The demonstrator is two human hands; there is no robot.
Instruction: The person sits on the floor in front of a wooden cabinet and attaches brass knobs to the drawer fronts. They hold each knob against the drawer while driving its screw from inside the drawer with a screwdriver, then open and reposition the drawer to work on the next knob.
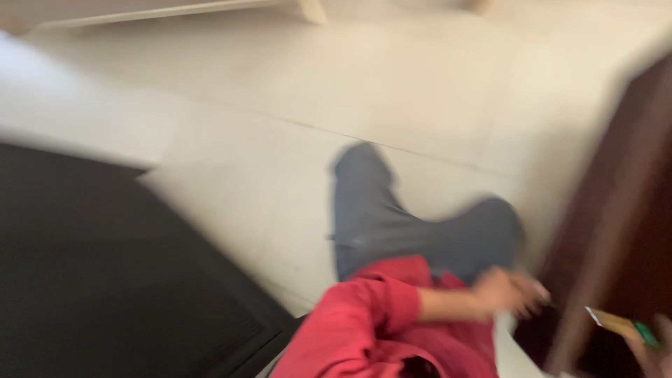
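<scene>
Reaching past red sleeve: one blurred left hand, nothing held.

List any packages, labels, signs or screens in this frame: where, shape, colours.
Small flat card or packet: bottom right, against the dark brown furniture; rectangular, tan-gold with a green end; too blurred to tell which.
It lies beside fingers at the frame corner; contact unclear.
No signs or screens visible.
</scene>
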